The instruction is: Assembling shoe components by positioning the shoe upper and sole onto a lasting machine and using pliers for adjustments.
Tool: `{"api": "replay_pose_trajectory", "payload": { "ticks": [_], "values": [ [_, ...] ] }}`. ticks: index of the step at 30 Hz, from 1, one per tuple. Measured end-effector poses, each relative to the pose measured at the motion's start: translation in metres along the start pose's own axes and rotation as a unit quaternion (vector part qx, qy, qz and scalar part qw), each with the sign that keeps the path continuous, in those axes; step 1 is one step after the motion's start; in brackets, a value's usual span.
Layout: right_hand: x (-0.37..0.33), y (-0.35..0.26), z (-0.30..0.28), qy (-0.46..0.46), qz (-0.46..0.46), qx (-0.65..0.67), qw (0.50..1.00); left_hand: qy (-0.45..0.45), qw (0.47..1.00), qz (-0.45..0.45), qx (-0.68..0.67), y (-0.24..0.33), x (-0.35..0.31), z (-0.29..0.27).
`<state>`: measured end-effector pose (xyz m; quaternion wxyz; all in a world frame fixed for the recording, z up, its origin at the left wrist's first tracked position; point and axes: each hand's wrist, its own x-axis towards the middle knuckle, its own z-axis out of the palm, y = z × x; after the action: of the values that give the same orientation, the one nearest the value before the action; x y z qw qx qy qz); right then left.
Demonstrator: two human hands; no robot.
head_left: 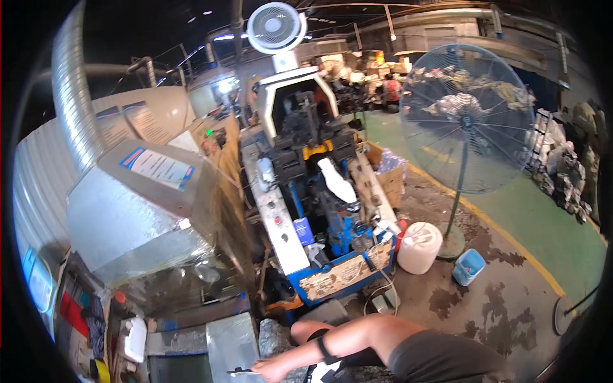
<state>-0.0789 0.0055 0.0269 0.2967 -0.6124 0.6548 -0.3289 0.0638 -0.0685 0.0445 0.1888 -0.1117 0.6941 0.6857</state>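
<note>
The right hand (272, 369) has its fingers closed on a slim dark item (240, 371), too small to identify, over a grey metal panel (231, 341); whether they touch is unclear. The left hand cannot be seen. Beyond, a white foot-shaped form (336, 181) partly covers the machine's (281, 233) murky middle.

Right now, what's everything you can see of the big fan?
The big fan stands upright, with a round, see-through, metal-looking wire cage around a dark hub. A thin pole runs down to a round base on the floor, near a white tub and a blue basket. Its blades aren't clear, so I can't tell if it's spinning.
</note>
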Motion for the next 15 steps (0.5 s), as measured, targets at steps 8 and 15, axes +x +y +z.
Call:
{"api": "replay_pose_trajectory", "payload": {
  "ticks": [8, 15],
  "values": [
    [0.045, 0.034, 0.034, -0.139, -0.222, 0.054, 0.964, 0.264, 0.957, 0.12, -0.004, 0.014, 0.008, -0.031],
    [-0.138, 0.077, -0.018, 0.065, 0.182, 0.057, 0.979, 0.292, 0.939, 0.179, -0.004, 0.026, 0.028, -0.03]
  ]
}}
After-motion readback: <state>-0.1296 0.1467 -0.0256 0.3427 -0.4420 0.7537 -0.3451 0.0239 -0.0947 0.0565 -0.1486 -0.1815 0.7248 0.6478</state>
